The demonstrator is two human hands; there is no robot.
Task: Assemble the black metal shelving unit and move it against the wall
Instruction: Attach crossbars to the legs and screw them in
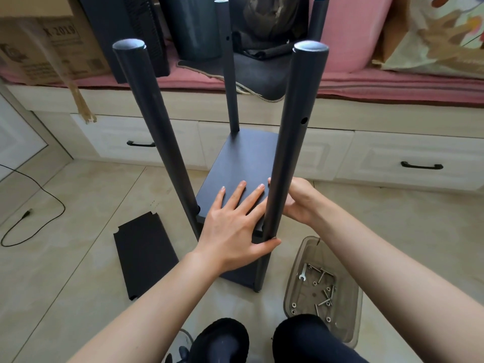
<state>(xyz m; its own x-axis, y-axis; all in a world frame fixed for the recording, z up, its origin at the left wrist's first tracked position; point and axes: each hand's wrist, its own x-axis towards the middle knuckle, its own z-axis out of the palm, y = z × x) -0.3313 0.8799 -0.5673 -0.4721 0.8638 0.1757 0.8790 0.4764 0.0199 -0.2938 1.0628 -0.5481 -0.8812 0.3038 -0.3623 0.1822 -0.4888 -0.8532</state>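
Note:
The black shelving unit stands on the floor with several upright black posts and a black shelf panel point(241, 158) set between them. My left hand point(235, 221) lies flat on that panel with fingers spread, its thumb touching the near right post point(293, 142). My right hand point(298, 200) curls round the same post from the right side, at the panel's height. A second loose shelf panel point(145, 258) lies flat on the tiles to the left. The near left post point(154, 127) rises beside the panel's left edge.
A clear plastic tray point(301, 260) with several bolts, washers and a small wrench point(302, 275) sits on the floor at right. A window seat with drawers point(146, 142), pink cushions and a cardboard box point(39, 48) runs behind. A black cable point(49, 213) lies at left.

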